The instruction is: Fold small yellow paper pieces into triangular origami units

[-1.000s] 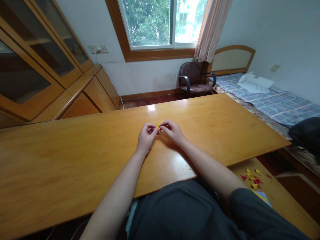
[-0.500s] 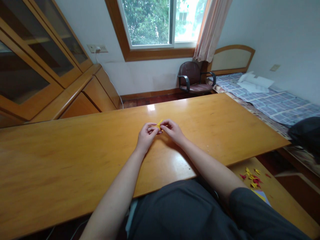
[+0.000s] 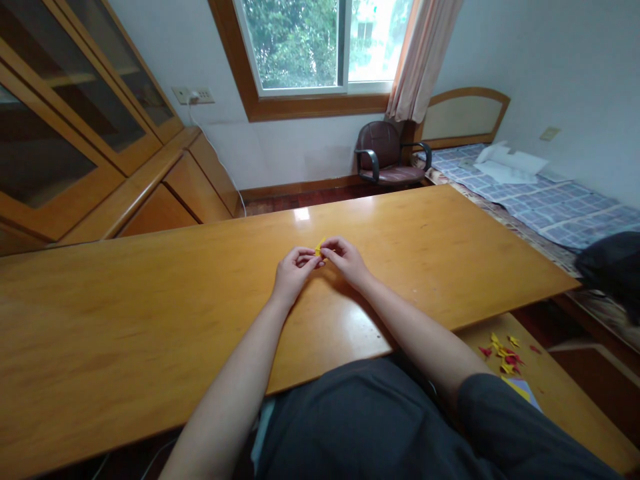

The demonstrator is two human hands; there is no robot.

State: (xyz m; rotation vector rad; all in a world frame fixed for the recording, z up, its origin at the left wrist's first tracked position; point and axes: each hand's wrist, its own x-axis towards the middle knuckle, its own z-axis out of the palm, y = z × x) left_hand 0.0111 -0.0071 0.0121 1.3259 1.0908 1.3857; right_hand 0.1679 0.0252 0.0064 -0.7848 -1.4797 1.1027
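A small folded piece of yellow paper point(image 3: 319, 249) is pinched between my two hands above the middle of the wooden table point(image 3: 165, 320). My left hand point(image 3: 295, 270) grips it from the left, thumb and fingers closed on it. From the other side, my right hand point(image 3: 347, 260) pinches it between thumb and forefinger. A thin yellow tip sticks up between the fingertips. Most of the paper is hidden by my fingers, so its exact shape cannot be made out.
On a lower surface at the right lie several red and yellow folded paper pieces point(image 3: 509, 360) beside flat paper sheets point(image 3: 523, 390). A brown armchair point(image 3: 380, 153) stands beyond the table. A bed point(image 3: 540, 193) is at the right, a glass-fronted cabinet point(image 3: 100, 160) at the left.
Both hands stay in nearly the same place. Less of the yellow paper shows between my fingertips, which have shifted slightly on it.
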